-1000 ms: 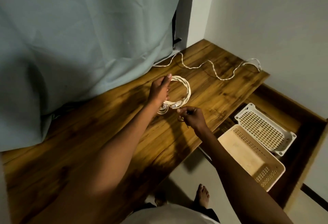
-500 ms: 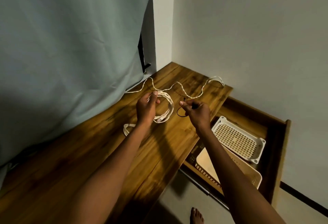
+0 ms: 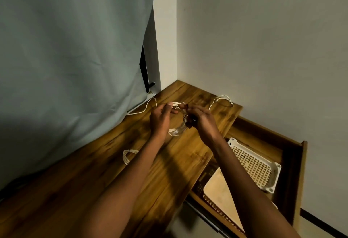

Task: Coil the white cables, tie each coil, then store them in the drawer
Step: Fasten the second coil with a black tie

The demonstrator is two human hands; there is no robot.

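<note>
my left hand (image 3: pixel 160 119) grips the coiled white cable (image 3: pixel 177 131) at its nine o'clock side, over the wooden desk (image 3: pixel 169 171); my right hand (image 3: pixel 201 119) pinches a dark tie (image 3: pixel 185 120) at three o'clock. light, springy loops, so i'd judge a firm hold at the crossing best.

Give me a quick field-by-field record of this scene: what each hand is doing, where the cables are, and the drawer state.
left hand: left hand grips the white cable coil above the wooden desk
right hand: right hand pinches a dark tie at the coil's side
tied coil: smaller coil lies on the desk, partly hidden by the left forearm
loose cable: loose cable trails along the desk's far edge
drawer: drawer open, holding a white basket and a beige basket; no cable seen inside
</note>
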